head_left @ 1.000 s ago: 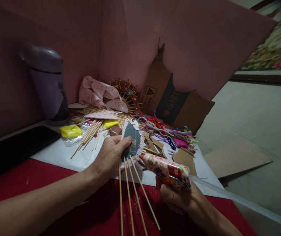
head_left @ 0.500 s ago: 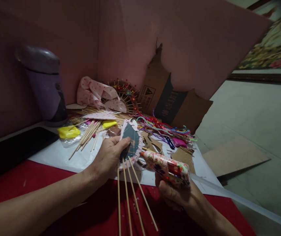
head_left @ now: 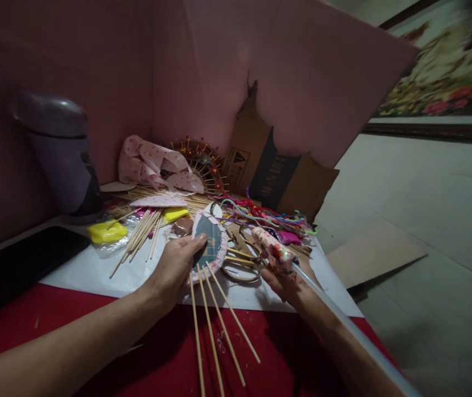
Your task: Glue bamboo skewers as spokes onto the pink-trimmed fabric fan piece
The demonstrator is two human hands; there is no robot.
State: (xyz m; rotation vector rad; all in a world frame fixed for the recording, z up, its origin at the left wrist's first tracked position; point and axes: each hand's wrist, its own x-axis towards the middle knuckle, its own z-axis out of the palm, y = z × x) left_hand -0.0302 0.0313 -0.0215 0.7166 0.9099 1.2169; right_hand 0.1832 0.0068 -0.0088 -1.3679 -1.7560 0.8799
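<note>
My left hand point(head_left: 173, 264) pinches a cardboard piece point(head_left: 212, 245) between thumb and fingers. The piece is dark on the side facing me and edged with folded pink cloth. Several thin wooden sticks point(head_left: 216, 325) fan out from its lower edge toward me. My right hand point(head_left: 283, 281) is wrapped round a flower-patterned glue gun point(head_left: 273, 245), which points away from me, apart from the cardboard piece. A long translucent glue stick point(head_left: 343, 320) runs out of the gun's back end over my right forearm. Between the hands lie scissors point(head_left: 242, 273) with gold-coloured handles.
Loose sticks point(head_left: 143, 231), yellow clay packets point(head_left: 107, 231) and colourful fuzzy stems point(head_left: 261, 209) cover the white sheet point(head_left: 82, 275). A black phone point(head_left: 29, 270) and a purple tumbler point(head_left: 60, 160) stand left. Torn cardboard point(head_left: 277, 171) leans on the pink wall behind.
The glue gun has moved away from the cardboard piece, forward and to the right, and now points away from me. The scissors show more fully. My left hand still holds the piece.
</note>
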